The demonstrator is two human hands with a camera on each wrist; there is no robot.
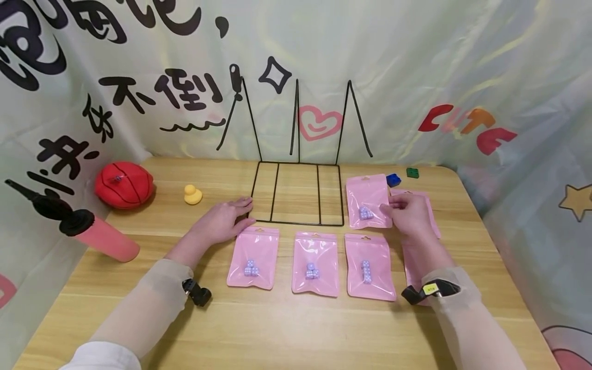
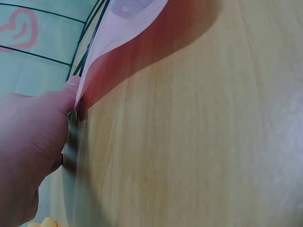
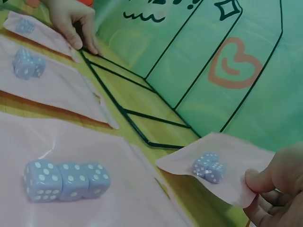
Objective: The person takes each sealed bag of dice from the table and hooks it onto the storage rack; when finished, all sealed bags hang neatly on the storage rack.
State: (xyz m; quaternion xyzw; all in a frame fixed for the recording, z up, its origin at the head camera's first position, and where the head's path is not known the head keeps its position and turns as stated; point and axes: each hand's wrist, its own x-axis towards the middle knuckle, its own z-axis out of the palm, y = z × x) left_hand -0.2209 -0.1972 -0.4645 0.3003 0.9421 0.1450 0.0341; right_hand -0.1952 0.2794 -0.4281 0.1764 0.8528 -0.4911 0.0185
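My right hand (image 1: 389, 206) pinches the right edge of a pink bag (image 1: 367, 198) with pale blue dice inside and holds it just above the table, beside the black wire rack (image 1: 298, 192). The right wrist view shows the thumb (image 3: 258, 178) on that bag's (image 3: 213, 163) corner. My left hand (image 1: 233, 216) lies flat on the table, fingers straight, at the rack's front left corner. Its thumb (image 2: 71, 87) touches the corner of the leftmost bag (image 2: 118, 33). Three more pink bags of dice (image 1: 253, 257) (image 1: 316, 263) (image 1: 370, 267) lie in a row in front of the rack.
Another pink bag (image 1: 413, 257) lies under my right forearm. A red ball (image 1: 124, 185), a yellow duck (image 1: 192, 195) and a pink pump (image 1: 104, 236) sit at the left. Blue (image 1: 393, 180) and green (image 1: 412, 172) blocks are at the back right. A printed cloth hangs behind the wooden table (image 1: 296, 329).
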